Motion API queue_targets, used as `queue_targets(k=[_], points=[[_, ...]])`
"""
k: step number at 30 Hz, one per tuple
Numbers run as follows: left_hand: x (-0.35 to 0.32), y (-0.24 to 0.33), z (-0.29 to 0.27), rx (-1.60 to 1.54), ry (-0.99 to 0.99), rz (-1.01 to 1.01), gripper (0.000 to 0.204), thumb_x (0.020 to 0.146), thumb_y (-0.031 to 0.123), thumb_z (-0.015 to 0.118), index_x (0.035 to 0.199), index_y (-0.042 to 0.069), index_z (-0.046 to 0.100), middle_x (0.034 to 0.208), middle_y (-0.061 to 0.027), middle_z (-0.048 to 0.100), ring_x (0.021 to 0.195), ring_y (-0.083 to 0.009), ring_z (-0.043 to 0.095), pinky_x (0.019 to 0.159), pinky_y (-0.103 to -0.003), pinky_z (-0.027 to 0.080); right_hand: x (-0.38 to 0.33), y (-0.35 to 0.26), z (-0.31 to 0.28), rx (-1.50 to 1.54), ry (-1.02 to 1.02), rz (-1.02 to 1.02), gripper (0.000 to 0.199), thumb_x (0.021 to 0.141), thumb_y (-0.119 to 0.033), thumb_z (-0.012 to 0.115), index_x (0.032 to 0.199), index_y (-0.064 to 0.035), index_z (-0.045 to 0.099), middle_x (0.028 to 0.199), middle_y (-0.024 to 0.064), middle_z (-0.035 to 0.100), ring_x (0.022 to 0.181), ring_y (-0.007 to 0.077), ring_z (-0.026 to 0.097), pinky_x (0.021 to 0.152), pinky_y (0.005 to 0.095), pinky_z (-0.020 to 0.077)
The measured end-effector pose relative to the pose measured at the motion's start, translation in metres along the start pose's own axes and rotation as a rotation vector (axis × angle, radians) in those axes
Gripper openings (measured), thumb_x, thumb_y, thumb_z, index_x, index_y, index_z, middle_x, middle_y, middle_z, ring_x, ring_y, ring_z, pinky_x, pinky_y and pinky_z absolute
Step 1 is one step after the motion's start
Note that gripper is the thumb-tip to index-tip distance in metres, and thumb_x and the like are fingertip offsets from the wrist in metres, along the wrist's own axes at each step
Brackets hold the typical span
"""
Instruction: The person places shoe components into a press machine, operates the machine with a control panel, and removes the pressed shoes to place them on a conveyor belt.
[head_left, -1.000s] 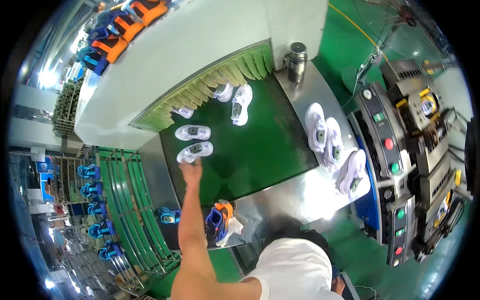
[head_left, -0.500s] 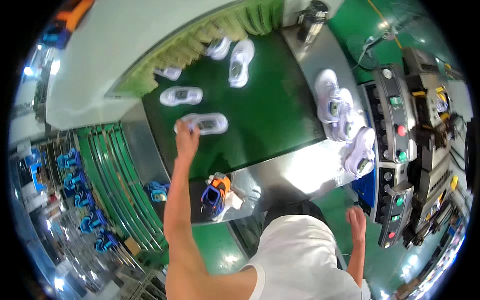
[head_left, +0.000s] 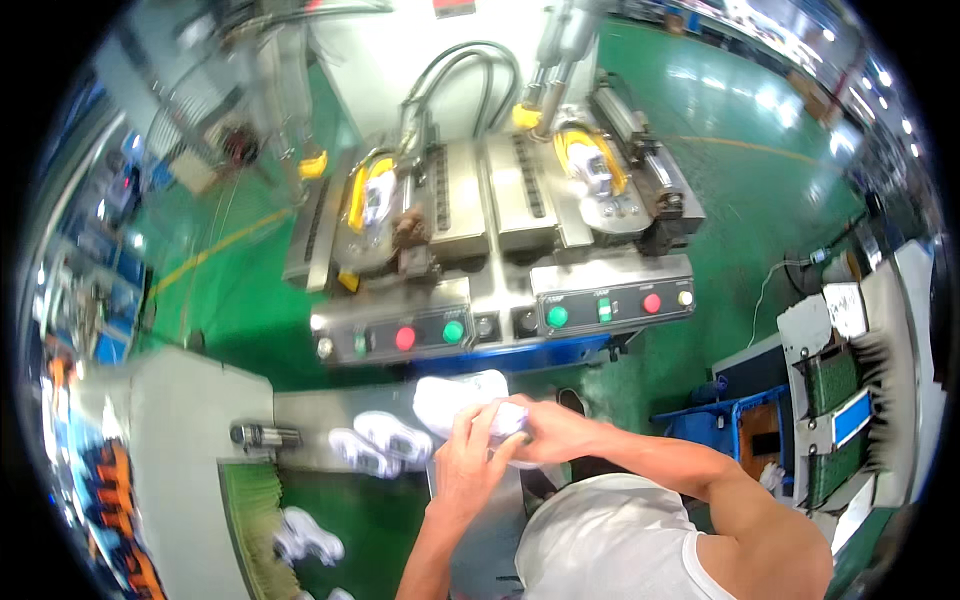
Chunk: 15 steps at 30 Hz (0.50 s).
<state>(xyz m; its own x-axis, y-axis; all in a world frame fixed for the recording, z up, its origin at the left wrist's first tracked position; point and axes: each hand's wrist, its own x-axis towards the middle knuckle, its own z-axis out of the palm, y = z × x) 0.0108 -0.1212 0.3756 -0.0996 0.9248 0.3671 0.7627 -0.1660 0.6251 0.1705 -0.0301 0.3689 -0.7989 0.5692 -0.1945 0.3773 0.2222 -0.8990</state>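
Holding a white shoe clenched in both the left hand and right hand, the person likely needs to seat it next in the press machine beyond the surface's far edge.

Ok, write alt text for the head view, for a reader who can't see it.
Seen from above, a person's left hand and right hand together hold a white shoe in front of a two-station metal press machine with red and green buttons. More white shoes lie on the steel table to the left, above a green floor.
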Motion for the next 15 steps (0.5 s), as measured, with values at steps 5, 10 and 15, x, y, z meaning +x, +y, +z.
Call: queue_targets(k=[5, 10, 15], points=[[0.157, 0.063, 0.05, -0.159, 0.114, 0.316, 0.054, 0.08, -0.004, 0.066, 0.132, -0.001, 0.05, 0.13, -0.0169, 0.051, 0.101, -0.025, 0.06, 0.084, -0.034, 0.05, -0.077, 0.082, -0.109, 0.856, 0.426, 0.097, 0.068, 0.078, -0.018, 0.073, 0.137, 0.0008, 0.044, 0.125, 0.0131, 0.056, 0.116, 0.024, 0.056, 0.099, 0.0385, 0.0455], [0.307, 0.066, 0.197, -0.516, -0.051, 0.005, 0.039, 0.096, 0.012, 0.053, 0.131, -0.005, 0.046, 0.126, -0.0214, 0.056, 0.111, -0.0295, 0.06, 0.093, -0.038, 0.05, -0.13, 0.137, -0.152, 1.232, 0.952, 0.033, 0.091, 0.074, -0.019, 0.072, 0.147, 0.0016, 0.021, 0.135, 0.0183, 0.046, 0.125, 0.0302, 0.05, 0.102, 0.0423, 0.0453], [0.45, 0.005, 0.365, -0.168, -0.009, -0.228, 0.06, 0.087, 0.031, 0.068, 0.124, -0.009, 0.043, 0.116, -0.0291, 0.056, 0.11, -0.0375, 0.059, 0.093, -0.042, 0.047, -0.168, 0.144, -0.173, 1.225, 1.27, 0.183, 0.1, 0.064, -0.022, 0.076, 0.147, 0.0013, 0.026, 0.135, 0.0186, 0.05, 0.121, 0.0338, 0.055, 0.099, 0.0443, 0.0503]])
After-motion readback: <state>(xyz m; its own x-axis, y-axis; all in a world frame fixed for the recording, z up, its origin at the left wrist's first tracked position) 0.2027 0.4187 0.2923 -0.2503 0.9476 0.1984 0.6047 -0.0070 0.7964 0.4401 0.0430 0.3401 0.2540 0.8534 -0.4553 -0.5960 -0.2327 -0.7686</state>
